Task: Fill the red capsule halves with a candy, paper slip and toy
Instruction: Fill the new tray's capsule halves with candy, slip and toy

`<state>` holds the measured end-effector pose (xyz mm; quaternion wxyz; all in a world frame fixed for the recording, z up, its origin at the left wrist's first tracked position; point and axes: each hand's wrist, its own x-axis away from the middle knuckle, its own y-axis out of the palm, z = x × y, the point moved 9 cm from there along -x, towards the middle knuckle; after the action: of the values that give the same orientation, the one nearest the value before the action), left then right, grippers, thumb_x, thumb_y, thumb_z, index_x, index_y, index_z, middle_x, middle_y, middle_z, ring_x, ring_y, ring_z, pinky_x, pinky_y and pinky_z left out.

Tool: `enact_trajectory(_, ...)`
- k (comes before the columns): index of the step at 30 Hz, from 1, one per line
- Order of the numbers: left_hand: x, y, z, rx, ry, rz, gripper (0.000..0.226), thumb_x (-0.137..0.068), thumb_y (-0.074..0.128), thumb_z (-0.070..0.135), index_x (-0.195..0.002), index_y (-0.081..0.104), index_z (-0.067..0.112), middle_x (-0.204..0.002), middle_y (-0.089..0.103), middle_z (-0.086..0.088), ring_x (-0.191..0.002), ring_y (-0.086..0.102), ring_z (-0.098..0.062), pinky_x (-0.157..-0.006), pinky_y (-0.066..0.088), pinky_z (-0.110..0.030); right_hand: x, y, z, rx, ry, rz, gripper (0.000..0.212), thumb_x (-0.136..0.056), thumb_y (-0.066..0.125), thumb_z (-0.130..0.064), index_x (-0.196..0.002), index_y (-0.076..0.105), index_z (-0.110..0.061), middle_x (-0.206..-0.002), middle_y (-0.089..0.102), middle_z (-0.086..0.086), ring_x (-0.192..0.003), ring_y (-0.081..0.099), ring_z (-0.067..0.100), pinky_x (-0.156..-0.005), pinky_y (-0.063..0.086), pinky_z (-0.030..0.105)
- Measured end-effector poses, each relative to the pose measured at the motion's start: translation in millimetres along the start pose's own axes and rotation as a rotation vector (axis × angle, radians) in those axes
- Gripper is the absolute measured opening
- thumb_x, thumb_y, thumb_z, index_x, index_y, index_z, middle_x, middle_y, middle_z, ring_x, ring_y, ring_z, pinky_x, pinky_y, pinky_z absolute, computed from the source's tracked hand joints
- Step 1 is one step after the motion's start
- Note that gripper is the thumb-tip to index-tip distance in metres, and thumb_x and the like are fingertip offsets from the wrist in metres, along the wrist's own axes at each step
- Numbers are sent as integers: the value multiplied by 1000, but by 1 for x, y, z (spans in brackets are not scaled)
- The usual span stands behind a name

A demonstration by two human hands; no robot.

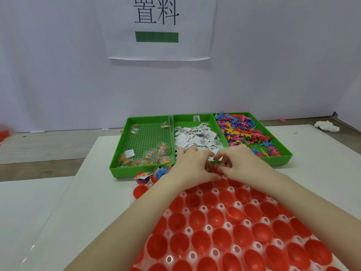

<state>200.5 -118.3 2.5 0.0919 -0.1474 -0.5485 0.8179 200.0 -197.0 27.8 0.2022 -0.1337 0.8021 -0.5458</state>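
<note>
Both hands meet at the centre of the frame, over the far row of the holder. The left hand (192, 165) and the right hand (237, 163) have their fingers curled in together around one red capsule half (216, 170), and something pink shows between the fingertips; whether either hand pinches it I cannot tell, as the fingers hide it. The remaining red capsule halves (220, 227) sit open-side up in the white holder (204, 208), spreading toward the lower right of the frame, nearer the person than the hands. Just beyond the hands lie three green trays side by side: the candy tray (117, 165) to the left, the paper slip tray (192, 116) straight ahead, the toy tray (287, 153) to the right. So I judge the left hand nearer the candies, the right nearer the toys, and the slips within reach of either
</note>
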Motion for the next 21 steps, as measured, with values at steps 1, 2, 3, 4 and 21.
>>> enact_trajectory(1,1,0,1,2,4,6,55,-77,66,48,-125,50,25,-103,67,8,-112,40,-16,-80,17,-33,0,-1,-1,5,0,4,16,-80,65,-16,-95,71,-16,-74,61,-1,-81,57,18,-71,49,33)
enact_trajectory(2,1,-1,1,1,7,12,54,-77,66,47,-124,51,25,-103,67,8,-111,40,-16,-79,16,-33,0,-2,-3,21,-9,2,16,-79,64,-15,-93,71,-17,-78,64,0,-82,58,18,-70,50,33)
enact_trajectory(3,1,-1,2,-6,11,17,51,-77,66,47,-122,52,25,-102,66,8,-109,40,-16,-78,16,-32,1,-2,-7,56,-35,-6,16,-79,62,-14,-91,72,-18,-79,64,0,-81,58,17,-68,49,32)
enact_trajectory(4,1,-2,3,-19,14,24,48,-78,65,46,-118,53,24,-101,66,8,-108,41,-16,-76,15,-32,1,-1,-10,106,-71,-22,17,-80,59,-15,-90,72,-18,-80,61,-1,-81,56,17,-66,47,31)
enact_trajectory(21,4,-2,7,-101,28,-4,51,-77,62,54,-119,55,26,-104,65,5,-109,42,-17,-69,10,-33,-3,-3,-6,92,-14,-148,30,-67,77,-19,-95,68,-18,-80,56,-5,-79,56,16,-71,52,37)
